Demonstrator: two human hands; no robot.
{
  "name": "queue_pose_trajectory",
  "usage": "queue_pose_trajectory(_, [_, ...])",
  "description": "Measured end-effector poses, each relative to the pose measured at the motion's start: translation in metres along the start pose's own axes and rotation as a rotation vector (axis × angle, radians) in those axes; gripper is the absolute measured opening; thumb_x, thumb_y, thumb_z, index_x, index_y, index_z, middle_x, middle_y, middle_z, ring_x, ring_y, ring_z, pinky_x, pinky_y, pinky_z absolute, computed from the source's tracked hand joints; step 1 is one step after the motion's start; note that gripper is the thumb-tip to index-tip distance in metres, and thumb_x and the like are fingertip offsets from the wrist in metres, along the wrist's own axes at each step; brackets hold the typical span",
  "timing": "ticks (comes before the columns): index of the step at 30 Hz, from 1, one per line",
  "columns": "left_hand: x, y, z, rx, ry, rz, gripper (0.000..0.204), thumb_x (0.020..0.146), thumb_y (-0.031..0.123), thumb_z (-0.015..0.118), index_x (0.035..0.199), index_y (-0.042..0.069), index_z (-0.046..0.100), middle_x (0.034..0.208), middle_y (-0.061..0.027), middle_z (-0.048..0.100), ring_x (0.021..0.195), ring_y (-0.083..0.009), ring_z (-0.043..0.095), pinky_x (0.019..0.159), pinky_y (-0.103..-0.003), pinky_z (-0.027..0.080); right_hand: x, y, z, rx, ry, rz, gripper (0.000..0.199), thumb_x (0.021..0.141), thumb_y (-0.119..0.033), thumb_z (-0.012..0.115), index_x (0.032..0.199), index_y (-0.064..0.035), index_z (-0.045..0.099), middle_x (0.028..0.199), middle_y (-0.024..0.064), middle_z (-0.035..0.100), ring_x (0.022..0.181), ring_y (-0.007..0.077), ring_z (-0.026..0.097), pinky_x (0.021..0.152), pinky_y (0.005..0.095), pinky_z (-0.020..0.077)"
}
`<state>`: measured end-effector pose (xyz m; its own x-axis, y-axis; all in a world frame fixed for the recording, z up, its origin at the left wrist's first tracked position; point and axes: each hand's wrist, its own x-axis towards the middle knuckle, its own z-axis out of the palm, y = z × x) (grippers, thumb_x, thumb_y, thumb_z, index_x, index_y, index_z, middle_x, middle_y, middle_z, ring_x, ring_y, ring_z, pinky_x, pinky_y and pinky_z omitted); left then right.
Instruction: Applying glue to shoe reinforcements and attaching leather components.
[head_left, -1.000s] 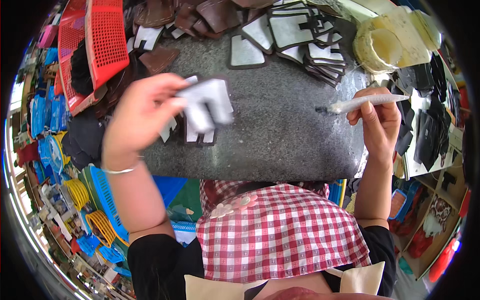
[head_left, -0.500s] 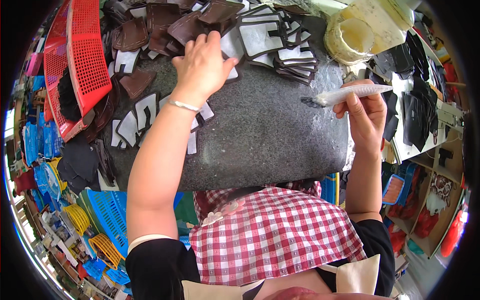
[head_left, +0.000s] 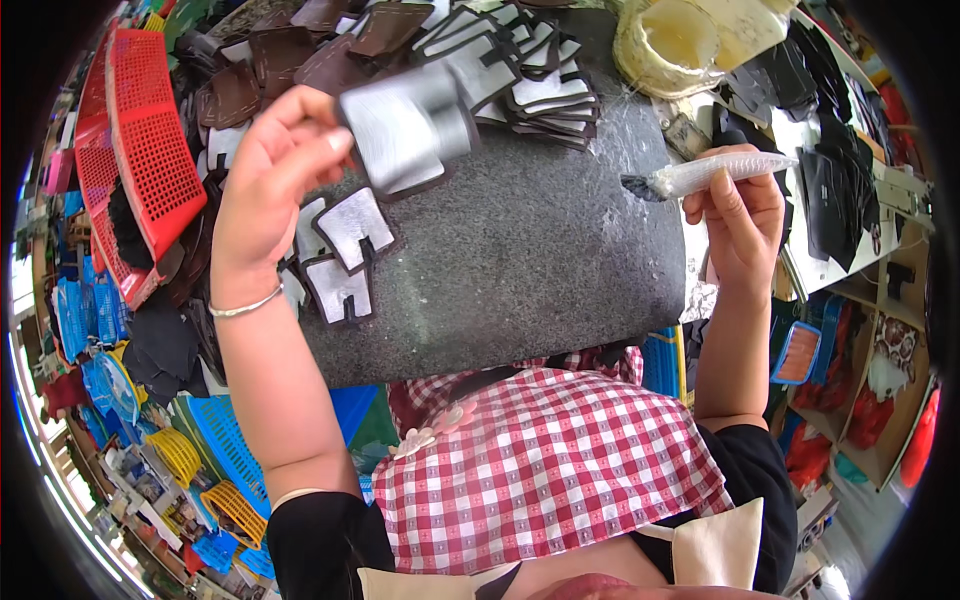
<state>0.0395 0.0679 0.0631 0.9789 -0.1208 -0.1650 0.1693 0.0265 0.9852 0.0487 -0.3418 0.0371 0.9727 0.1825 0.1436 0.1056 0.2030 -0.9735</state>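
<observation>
My left hand holds a cut grey shoe-upper piece, blurred, above the dark speckled stone slab. Two similar grey pieces with dark edges lie on the slab's left side just below that hand. My right hand grips a brush with a wrapped white handle and dark bristles, held over the slab's right edge with the bristles pointing left. A pile of grey and dark pieces sits at the slab's far edge.
Red mesh baskets stand at the left beside brown cut pieces. A yellowish pot in a plastic wrap is at the far right. Black cut pieces lie on a bench to the right. Blue and yellow baskets sit below left.
My left hand reached to the far pile and has come back toward me holding a grey piece. My right hand has kept the brush near the slab's right edge.
</observation>
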Motion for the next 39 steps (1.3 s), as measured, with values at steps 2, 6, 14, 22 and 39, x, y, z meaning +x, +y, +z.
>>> queue_pose_trajectory(2, [-0.007, 0.005, 0.023, 0.113, -0.242, -0.044, 0.018, 0.092, 0.011, 0.066, 0.108, 0.005, 0.063, 0.091, 0.0030, 0.067, 0.085, -0.0043, 0.061, 0.076, -0.023, 0.049, 0.002, 0.001, 0.004, 0.034, 0.003, 0.012, 0.016, 0.099, -0.008, 0.064, 0.110, 0.0024, 0.061, 0.085, 0.0130, 0.070, 0.072, 0.0171, 0.067, 0.063, 0.0294, 0.0538])
queue_pose_trajectory(6, [0.015, -0.034, 0.063, 0.747, -0.350, -0.097, 0.014, 0.090, 0.005, 0.066, 0.101, -0.003, 0.067, 0.088, -0.0060, 0.071, 0.080, -0.0112, 0.065, 0.073, -0.029, 0.052, 0.010, 0.014, 0.028, -0.080, -0.278, -0.018, 0.010, 0.100, -0.004, 0.061, 0.107, 0.0035, 0.063, 0.089, 0.0114, 0.070, 0.075, 0.0149, 0.068, 0.065, 0.0281, 0.0555])
queue_pose_trajectory(14, [0.031, -0.042, 0.077, 0.823, -0.329, -0.070, 0.016, 0.085, 0.001, 0.069, 0.100, -0.004, 0.073, 0.085, -0.0131, 0.075, 0.078, -0.0182, 0.072, 0.074, -0.032, 0.056, 0.026, 0.053, 0.080, -0.500, -0.574, -0.328, 0.021, 0.084, 0.014, 0.063, 0.101, 0.0016, 0.068, 0.097, 0.0125, 0.071, 0.083, 0.0226, 0.071, 0.074, 0.0312, 0.0568])
queue_pose_trajectory(22, [0.020, -0.041, 0.076, 0.797, -0.302, -0.083, 0.016, 0.086, 0.001, 0.068, 0.100, -0.003, 0.073, 0.086, -0.0134, 0.075, 0.080, -0.0187, 0.072, 0.074, -0.033, 0.056, 0.010, 0.038, 0.069, -0.490, -0.725, -0.237, 0.015, 0.085, 0.005, 0.068, 0.098, -0.0015, 0.067, 0.089, 0.0105, 0.069, 0.076, 0.0243, 0.070, 0.068, 0.0345, 0.0562])
queue_pose_trajectory(39, [0.092, -0.028, 0.044, 1.307, 0.326, 0.461, 0.071, 0.077, 0.046, 0.083, 0.134, 0.008, 0.063, 0.120, -0.0139, 0.062, 0.116, -0.0318, 0.058, 0.098, -0.044, 0.047, 0.124, 0.005, -0.042, -1.043, 0.501, -0.422, 0.027, 0.088, -0.027, 0.080, 0.093, -0.0017, 0.073, 0.067, 0.0057, 0.065, 0.059, 0.0125, 0.060, 0.058, 0.0292, 0.0474])
